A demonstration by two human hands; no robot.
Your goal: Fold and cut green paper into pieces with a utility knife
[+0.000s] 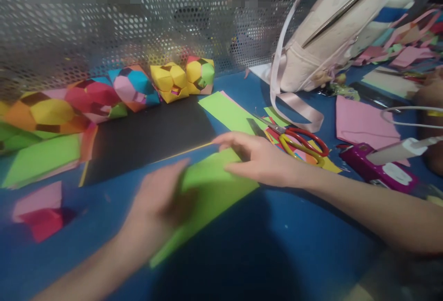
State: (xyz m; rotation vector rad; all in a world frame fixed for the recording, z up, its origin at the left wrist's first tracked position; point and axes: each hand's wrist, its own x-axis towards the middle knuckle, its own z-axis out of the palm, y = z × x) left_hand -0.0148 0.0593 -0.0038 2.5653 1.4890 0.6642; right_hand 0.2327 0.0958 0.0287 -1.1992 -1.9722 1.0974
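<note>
A light green paper sheet [214, 190] lies on the blue table between my two hands. My left hand [161, 195], smeared by motion, is over the sheet's left part, and its fingertips are too blurred to read. At the sheet's upper right corner is my right hand [258, 156], its thumb on the green paper and its index finger reaching toward a thin yellow strip [183, 151]. The fingers look apart at the front, with the rest curled. Just beyond, a black sheet [148, 137] lies flat.
Folded paper balls [169, 82] line the perforated metal wall [173, 24]. Scissors [297, 142] lie on paper scraps beside my right wrist. Farther right are a purple device [380, 167], pink paper [363, 121] and a pale bag [328, 29]. A pink and red folded piece [43, 218] is at left.
</note>
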